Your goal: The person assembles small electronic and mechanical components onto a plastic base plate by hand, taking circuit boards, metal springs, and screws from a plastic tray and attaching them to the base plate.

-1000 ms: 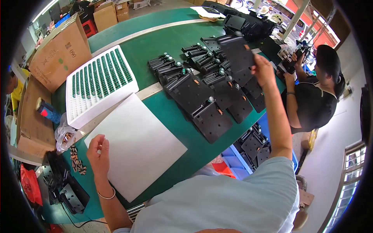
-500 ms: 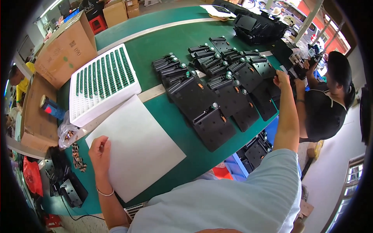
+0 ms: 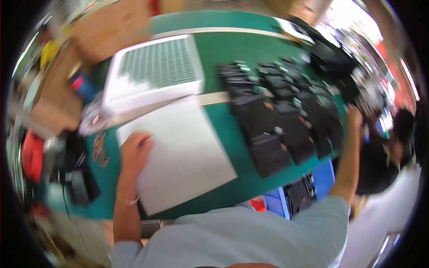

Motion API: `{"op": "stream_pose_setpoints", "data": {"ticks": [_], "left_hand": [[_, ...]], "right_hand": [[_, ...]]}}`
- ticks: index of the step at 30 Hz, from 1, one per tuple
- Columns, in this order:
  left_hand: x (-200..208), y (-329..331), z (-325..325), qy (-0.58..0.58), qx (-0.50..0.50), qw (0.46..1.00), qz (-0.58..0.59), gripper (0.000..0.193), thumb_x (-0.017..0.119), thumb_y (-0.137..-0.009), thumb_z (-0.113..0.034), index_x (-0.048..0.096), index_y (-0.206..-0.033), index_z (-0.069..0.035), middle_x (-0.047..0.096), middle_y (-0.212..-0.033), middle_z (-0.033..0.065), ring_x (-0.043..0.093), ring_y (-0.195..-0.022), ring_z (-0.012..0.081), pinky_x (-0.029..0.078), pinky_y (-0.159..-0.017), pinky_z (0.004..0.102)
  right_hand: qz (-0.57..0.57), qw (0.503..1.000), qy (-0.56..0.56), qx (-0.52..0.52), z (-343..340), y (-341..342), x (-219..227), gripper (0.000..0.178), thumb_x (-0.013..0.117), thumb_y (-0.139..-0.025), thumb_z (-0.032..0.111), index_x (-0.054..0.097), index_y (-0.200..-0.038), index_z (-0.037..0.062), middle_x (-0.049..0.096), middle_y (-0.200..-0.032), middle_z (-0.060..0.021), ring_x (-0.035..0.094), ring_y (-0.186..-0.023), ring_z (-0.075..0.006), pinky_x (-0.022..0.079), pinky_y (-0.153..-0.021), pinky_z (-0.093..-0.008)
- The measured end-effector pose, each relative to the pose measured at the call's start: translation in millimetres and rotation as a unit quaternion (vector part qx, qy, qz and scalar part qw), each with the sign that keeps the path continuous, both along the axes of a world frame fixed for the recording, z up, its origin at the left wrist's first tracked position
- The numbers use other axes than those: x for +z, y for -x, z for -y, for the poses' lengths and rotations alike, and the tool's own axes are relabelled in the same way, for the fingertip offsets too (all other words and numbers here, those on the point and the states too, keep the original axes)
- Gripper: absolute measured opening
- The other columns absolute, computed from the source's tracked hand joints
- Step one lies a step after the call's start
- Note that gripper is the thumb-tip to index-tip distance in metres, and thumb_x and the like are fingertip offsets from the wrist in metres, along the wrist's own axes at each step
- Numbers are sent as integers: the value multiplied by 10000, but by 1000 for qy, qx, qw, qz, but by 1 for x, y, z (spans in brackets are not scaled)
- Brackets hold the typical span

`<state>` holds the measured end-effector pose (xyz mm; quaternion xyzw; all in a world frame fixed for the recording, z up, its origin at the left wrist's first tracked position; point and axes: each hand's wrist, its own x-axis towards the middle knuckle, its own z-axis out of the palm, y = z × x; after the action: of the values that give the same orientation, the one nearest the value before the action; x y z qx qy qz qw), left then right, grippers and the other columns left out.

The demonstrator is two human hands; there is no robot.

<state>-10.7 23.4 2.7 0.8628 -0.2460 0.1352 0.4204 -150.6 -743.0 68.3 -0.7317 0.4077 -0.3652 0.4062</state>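
Note:
My left hand [image 3: 136, 154] rests over the left side of a large white sheet [image 3: 185, 154] on the green table, its fingers curled in. Whatever those fingers may hold is hidden. Far to the right, my right hand [image 3: 354, 117] is stretched out beyond the rows of black flat parts [image 3: 270, 152], close to the co-worker's side. Motion smears its fingers. The black parts lie overlapping in several columns, each with a small orange piece and a shiny round end. Behind the sheet stands a white foam tray [image 3: 154, 98] with rows of small green pieces.
A co-worker [image 3: 377, 167] in black sits at the right. Cardboard boxes [image 3: 111, 33] stand at the back left, near a blue can [image 3: 84, 87]. Black equipment [image 3: 80, 183] sits on the left corner. Below the table's front edge is a blue crate [image 3: 275, 203] holding black parts.
The view has turned, shifting the table's things rightward, and is now blurred. My right arm still reaches right, the hand now lower in the picture. My left hand stays over the sheet.

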Motion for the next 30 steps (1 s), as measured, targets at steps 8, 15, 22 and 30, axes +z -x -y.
{"op": "stream_pose_setpoints", "data": {"ticks": [8, 15, 22, 30], "left_hand": [[2, -6, 28, -36, -31, 997, 68, 152, 714, -793, -153, 621, -872, -62, 610, -835, 102, 593, -796, 307, 471, -722, 413], [-7, -7, 30, -34, -18, 998, 58, 120, 688, -795, -202, 642, -815, -93, 614, -845, 91, 593, -864, 307, 444, -774, 447], [-22, -11, 39, -22, 5, 999, 32, 100, 643, -813, -189, 665, -840, -95, 634, -912, 100, 600, -962, 284, 446, -802, 433], [-21, -19, 57, 356, -72, 928, -79, 251, 539, -926, -54, 579, -1174, -56, 617, -1182, 163, 580, -1096, 311, 479, -925, 377]], "right_hand": [[-101, 825, 465, 305, -224, -125, 57, 218, 646, -932, 154, 695, -1094, 17, 716, -962, -133, 660, -786, -178, 522, -721, -322], [16, 622, 439, 648, -538, -196, 40, 126, 693, -827, 68, 684, -952, 50, 663, -860, -152, 643, -795, -365, 528, -692, -422], [46, 484, 374, 790, -734, -224, 35, 203, 674, -873, 191, 689, -998, 31, 673, -886, -143, 654, -789, -307, 519, -710, -373], [156, 429, 424, 782, -854, -231, 19, 325, 733, -808, 249, 676, -1055, 45, 661, -1001, -165, 569, -1027, -379, 462, -905, -463]]}}
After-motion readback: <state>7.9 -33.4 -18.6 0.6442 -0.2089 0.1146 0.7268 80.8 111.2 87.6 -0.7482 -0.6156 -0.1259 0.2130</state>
